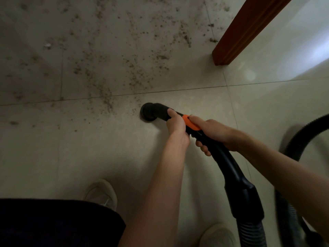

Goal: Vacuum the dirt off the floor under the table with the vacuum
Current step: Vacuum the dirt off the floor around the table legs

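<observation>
- Nearest the camera, a dark trouser leg (53, 223) fills the lower left, with two pale shoes (101, 192) planted on the tiled floor (53, 148).
- The ribbed black hose (252, 234) rises from the bottom edge into a rigid collar, and a second loop of hose curves along the right edge.
- From the collar the vacuum's black handle tube (229, 168) runs with its long axis slanting up and to the left, away from the person.
- The right hand (210, 132) is a closed grip around the handle, fingers curled beneath it and thumb lying beside the orange slider (191, 123).
- The left hand (176, 125) is a closed grip just ahead of it, wrapped round the tube next to the slider.
- Beyond the hands the tube bends down into a round black nozzle (148, 112) that sits mouth-down on the floor, pointing toward the upper left.
- The nozzle lies just short of a tile seam, at the near edge of the dirt (135, 68).
- The dirt is brown crumbly specks, spread over the far tiles in loose streaks and clusters.
- A reddish-brown wooden table leg (236, 38) stands to the far right, beside the dirt, well apart from the nozzle.
</observation>
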Demonstrator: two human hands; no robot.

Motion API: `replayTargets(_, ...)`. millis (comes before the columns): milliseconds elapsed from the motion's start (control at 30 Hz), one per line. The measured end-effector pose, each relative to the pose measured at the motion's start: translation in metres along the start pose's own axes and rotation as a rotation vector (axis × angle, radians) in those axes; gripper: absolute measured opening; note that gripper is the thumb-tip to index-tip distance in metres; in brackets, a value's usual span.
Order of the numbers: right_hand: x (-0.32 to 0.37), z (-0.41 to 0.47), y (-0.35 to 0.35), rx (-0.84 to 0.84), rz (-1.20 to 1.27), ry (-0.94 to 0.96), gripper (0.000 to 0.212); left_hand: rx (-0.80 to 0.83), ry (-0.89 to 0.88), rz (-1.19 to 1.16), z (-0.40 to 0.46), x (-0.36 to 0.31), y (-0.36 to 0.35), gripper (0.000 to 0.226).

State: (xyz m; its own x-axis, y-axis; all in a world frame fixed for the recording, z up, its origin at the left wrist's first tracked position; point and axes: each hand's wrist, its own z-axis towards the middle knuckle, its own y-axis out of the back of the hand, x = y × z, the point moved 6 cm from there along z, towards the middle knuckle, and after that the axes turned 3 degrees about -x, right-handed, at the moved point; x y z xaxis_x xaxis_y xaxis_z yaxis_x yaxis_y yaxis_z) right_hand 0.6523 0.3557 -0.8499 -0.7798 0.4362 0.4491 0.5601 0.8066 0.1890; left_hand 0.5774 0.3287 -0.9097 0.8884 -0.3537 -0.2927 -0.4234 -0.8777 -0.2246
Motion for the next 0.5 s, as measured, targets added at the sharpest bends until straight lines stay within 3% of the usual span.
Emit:
replayTargets(133,-0.003,-0.004,-0.001,0.022,-0.014,-0.015,0.057,-0.018,-0.015,0.016,-0.006,0.004,0.003,0.058)
replayTargets(500,-0.008,-0.008,0.029,-0.153,0.069,0.005,0.053,0.137,0.019,0.082,-0.013,0.0,-0.04,0.059)
